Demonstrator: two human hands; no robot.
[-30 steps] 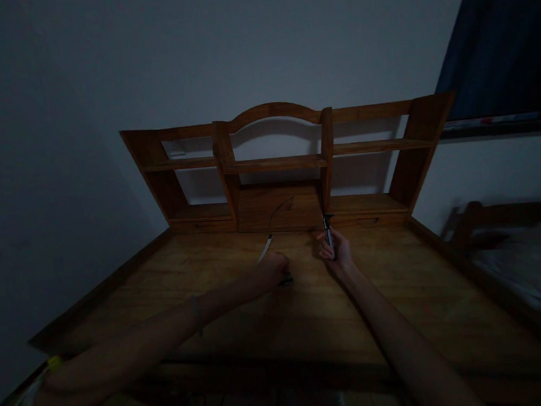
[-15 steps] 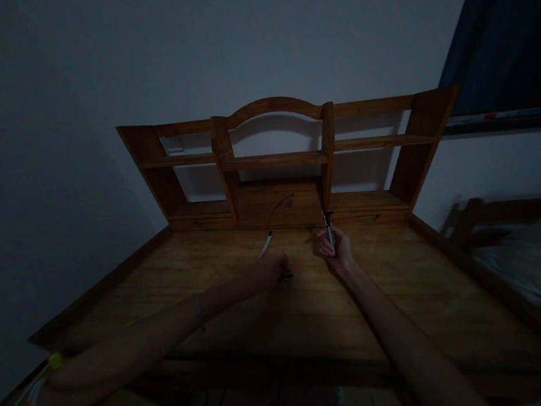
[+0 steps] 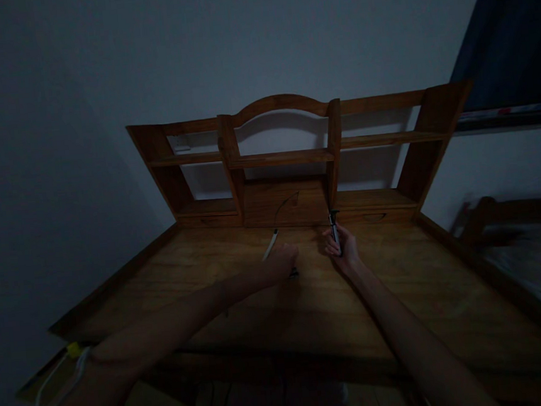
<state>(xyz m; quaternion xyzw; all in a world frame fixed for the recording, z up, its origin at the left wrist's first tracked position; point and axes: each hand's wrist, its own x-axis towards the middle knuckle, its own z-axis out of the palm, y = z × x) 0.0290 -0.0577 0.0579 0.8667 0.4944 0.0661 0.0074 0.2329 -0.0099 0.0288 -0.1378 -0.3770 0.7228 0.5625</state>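
Note:
The light is dim and small details are hard to make out. My right hand (image 3: 345,247), above the desk right of centre, is closed around a slim silver-and-black tool (image 3: 334,234) held upright, with a short dark crosspiece at its top. My left hand (image 3: 282,262) is low over the middle of the desk, its fingers curled inward and mostly hidden. A small black object (image 3: 294,272) shows just below those fingers; whether they grip it is unclear. Beyond the left hand lies a pale, narrow strip (image 3: 270,244) with a dark tip, partly covered by the hand.
The wooden desk (image 3: 200,260) has a shelf unit (image 3: 280,158) along its back, against the wall. A thin dark cord or line (image 3: 285,203) shows before the middle panel. White cords with a yellow piece (image 3: 74,350) hang by my left forearm. Bedding (image 3: 536,262) is at right.
The view has turned slightly left, so the desk appears further right. My left hand has shifted a little over the black object. My right hand keeps its hold on the silver-and-black tool.

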